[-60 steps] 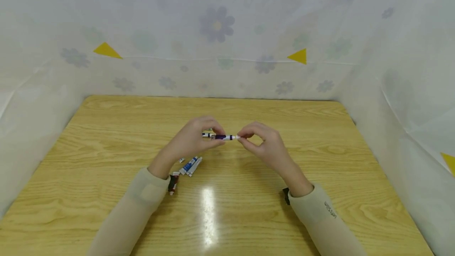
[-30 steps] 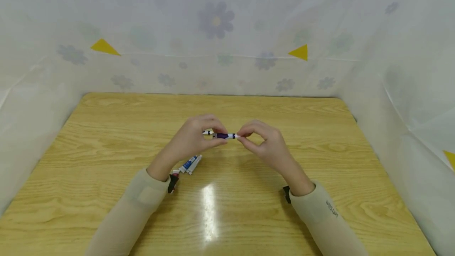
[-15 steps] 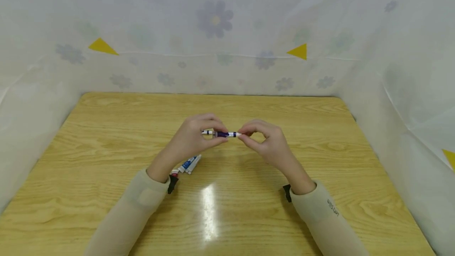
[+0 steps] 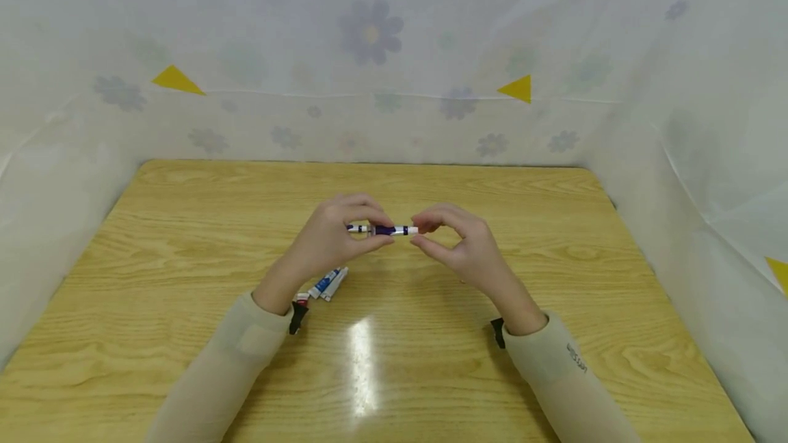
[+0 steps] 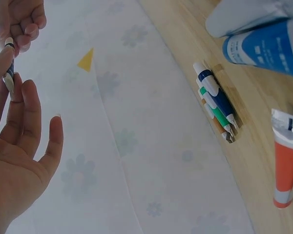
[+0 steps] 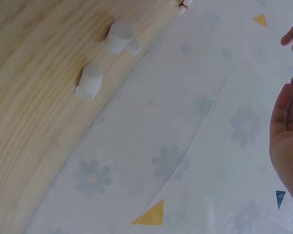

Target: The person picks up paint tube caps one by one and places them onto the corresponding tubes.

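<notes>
My left hand (image 4: pixel 335 234) pinches a small purple-and-white paint tube (image 4: pixel 388 230) between thumb and fingers, holding it level above the table. The tube's white cap (image 4: pixel 414 230) points right. My right hand (image 4: pixel 458 241) is at that cap, thumb and index finger parted on either side of it. In the left wrist view the held tube (image 5: pixel 10 70) is partly covered by the left thumb. Below my left wrist lie a blue tube (image 4: pixel 325 283), a white-silver tube (image 4: pixel 335 285) and a red tube (image 4: pixel 302 299), partly hidden by the wrist.
The left wrist view shows a navy tube (image 5: pixel 217 95), a green tube (image 5: pixel 215 108) and a brown-orange one (image 5: pixel 212 119) lying side by side on the table. White caps (image 6: pixel 90 83) lie on the wood in the right wrist view. A flowered sheet (image 4: pixel 369 115) surrounds the table.
My right thumb and fingers, earlier pinching the tube's cap, have now parted around it. The left hand keeps its pinch on the tube. The view has shifted slightly.
</notes>
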A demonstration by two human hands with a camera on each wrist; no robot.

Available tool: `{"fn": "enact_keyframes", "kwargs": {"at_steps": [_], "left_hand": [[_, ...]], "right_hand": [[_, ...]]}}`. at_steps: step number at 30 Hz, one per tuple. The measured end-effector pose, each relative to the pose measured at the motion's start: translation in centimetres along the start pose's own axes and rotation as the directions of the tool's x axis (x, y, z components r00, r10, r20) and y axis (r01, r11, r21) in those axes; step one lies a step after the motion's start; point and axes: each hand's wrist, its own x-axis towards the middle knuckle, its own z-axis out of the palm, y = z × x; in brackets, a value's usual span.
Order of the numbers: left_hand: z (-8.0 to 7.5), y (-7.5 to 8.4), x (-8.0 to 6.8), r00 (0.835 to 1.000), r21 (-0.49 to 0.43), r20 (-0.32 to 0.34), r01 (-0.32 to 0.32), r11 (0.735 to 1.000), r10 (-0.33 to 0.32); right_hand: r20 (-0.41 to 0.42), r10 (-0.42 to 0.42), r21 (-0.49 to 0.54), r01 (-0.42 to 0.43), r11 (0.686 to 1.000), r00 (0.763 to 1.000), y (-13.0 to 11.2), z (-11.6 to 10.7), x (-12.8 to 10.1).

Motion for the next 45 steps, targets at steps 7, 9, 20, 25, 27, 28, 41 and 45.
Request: {"fn": "enact_keyframes", "kwargs": {"at_steps": [7, 9, 20, 25, 27, 28, 41, 45], "left_hand": [[-0.13, -0.01, -0.03, 1.000, -0.030, 0.002, 0.023, 0.999, -0.022], [-0.12, 0.02, 0.00, 1.000, -0.046, 0.004, 0.020, 0.999, -0.019], [0.04, 0.06, 0.08, 0.999, 0.004, -0.003, -0.044, 0.999, 0.044], [0.03, 0.04, 0.17, 0.996, 0.052, -0.009, -0.086, 0.995, 0.087], [0.03, 0.00, 0.17, 0.995, 0.067, -0.012, -0.097, 0.993, 0.098], [0.02, -0.02, 0.16, 0.995, 0.072, -0.012, -0.101, 0.992, 0.102], [-0.50, -0.16, 0.03, 0.997, 0.079, -0.015, -0.078, 0.994, 0.080], [-0.46, -0.09, 0.04, 0.996, 0.062, -0.011, -0.082, 0.995, 0.083]], "right_hand": [[-0.021, -0.095, -0.023, 0.095, 0.995, 0.995, 0.29, -0.05, 0.06], [-0.016, -0.104, -0.021, 0.103, 0.994, 0.994, 0.26, -0.09, 0.08], [0.011, -0.059, -0.001, 0.059, 0.998, 0.998, 0.19, -0.12, -0.03], [0.013, -0.067, -0.001, 0.067, 0.998, 0.998, 0.08, -0.08, 0.05], [0.017, -0.066, -0.001, 0.066, 0.998, 0.998, 0.08, -0.07, 0.04], [0.020, -0.065, -0.005, 0.065, 0.998, 0.998, 0.08, -0.07, 0.05], [-0.009, -0.111, -0.028, 0.111, 0.993, 0.994, 0.13, -0.03, 0.16], [-0.004, -0.130, -0.030, 0.130, 0.991, 0.991, 0.20, 0.05, 0.15]]}}
